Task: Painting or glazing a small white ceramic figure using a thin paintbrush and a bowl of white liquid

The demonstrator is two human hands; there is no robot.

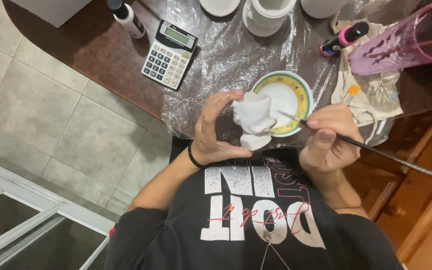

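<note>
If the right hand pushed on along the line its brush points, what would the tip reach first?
Probably the small white ceramic figure held in the left hand: the thin black brush in the right hand aims at it, its tip very close, over the yellow-rimmed dish. Depth is unclear.

Even, fairly bright indoor light falls from above. The clear plastic sheet [226,60] throws white glare in its wrinkles, strongest just right of the calculator [170,54]. Shadows are soft. Focus is sharp centrally; the pink tumbler [406,40] at the upper right edge looks stretched.
</note>
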